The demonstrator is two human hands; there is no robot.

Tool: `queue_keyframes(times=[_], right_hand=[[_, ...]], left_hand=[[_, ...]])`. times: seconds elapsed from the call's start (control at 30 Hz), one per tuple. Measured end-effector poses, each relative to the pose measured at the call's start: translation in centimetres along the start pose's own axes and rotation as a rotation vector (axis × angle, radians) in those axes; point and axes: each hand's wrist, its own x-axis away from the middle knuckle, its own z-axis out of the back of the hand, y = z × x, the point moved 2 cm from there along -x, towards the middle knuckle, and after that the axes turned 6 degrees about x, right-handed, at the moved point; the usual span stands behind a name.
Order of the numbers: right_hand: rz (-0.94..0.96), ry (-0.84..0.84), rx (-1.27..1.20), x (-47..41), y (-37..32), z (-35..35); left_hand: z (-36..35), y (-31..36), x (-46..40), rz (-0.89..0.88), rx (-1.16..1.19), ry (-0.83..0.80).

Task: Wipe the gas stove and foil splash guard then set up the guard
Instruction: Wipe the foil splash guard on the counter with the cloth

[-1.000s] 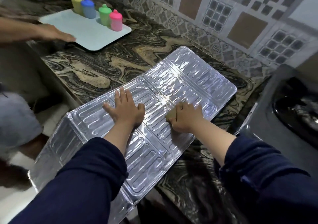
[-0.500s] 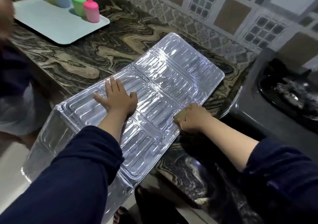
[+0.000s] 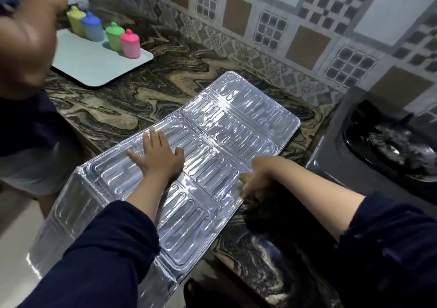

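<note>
The silver foil splash guard (image 3: 236,120) lies flat across the marbled counter, its near-left panel hanging bent over the counter edge. My left hand (image 3: 158,157) presses palm-down on the guard's middle, fingers spread. At the guard's right edge, my right hand (image 3: 262,175) is closed on a yellowish sponge (image 3: 243,177), of which only a corner shows. The dark gas stove (image 3: 387,146) sits at the right, past the guard.
A pale blue tray (image 3: 94,64) at the back left carries several coloured lidded jars (image 3: 130,43). Another person stands at the left, a blurred arm (image 3: 26,30) raised close to the camera. A patterned tile wall runs behind the counter (image 3: 106,109).
My right hand has slid with the sponge from the guard's middle to its right edge. The left hand stayed pressed. The other person's arm left the tray and rose near the camera.
</note>
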Motion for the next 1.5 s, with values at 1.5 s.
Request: queue_keyframes(times=[1.5], right_hand=[[0.401,0.593,-0.178,-17.3,-12.9,6.8]], left_hand=[[-0.9,0.9,-0.4,0.047,0.032,0.051]])
